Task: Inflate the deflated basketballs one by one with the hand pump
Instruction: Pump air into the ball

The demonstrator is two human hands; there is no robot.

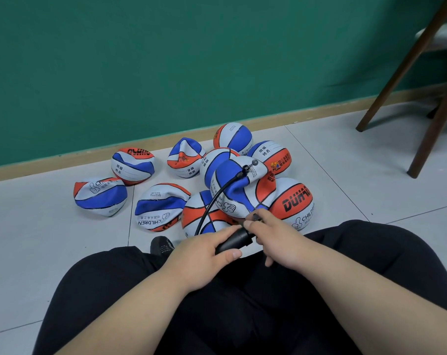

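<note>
A black hand pump (234, 240) lies across my lap. My left hand (204, 254) grips its barrel, and my right hand (276, 239) holds the handle end (255, 217) with the fingertips. A black hose (217, 198) arcs up from the pump to a needle fitting (248, 170) stuck in a crumpled red, white and blue basketball (240, 190) on top of the pile. Several more basketballs lie around it, some caved in like the ball at far left (99, 196), some rounder like the ball at right (294, 203).
I sit on a grey tiled floor (50, 239) with my legs in black trousers. A green wall (166, 60) with a tan skirting board stands behind the balls. Dark wooden chair legs (396, 73) stand at the right. A black shoe (162, 245) shows by my left knee.
</note>
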